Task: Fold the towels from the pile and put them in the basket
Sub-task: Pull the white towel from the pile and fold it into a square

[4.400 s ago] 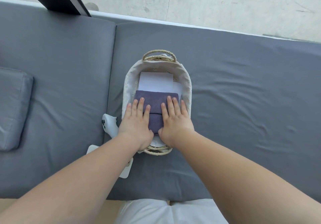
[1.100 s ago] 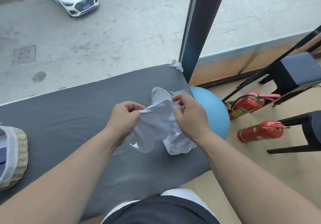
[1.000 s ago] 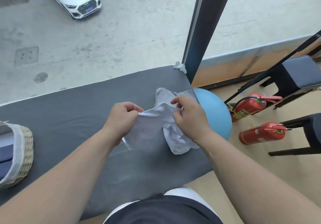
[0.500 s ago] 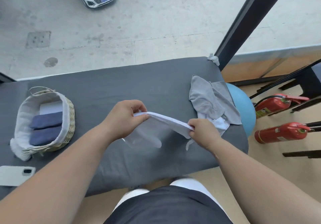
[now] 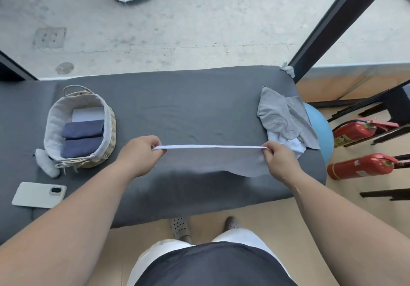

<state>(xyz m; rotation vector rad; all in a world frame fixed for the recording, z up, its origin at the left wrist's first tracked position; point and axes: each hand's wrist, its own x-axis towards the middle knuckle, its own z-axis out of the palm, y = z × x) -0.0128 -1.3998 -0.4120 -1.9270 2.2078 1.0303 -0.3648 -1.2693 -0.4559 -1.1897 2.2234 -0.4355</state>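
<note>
The pale towel, bunched a moment ago, now hangs stretched above the bench, its top corners pinched by the left hand and right hand; folding can begin, the basket at left.

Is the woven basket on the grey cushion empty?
No, the lined woven basket holds two folded dark blue towels and a folded white towel.

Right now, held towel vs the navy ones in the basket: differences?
The held towel is pale, the navy towels dark. The held towel hangs unfolded, stretched between left hand and right hand; the navy towels lie folded in the basket. Both are plain cloth.
</note>
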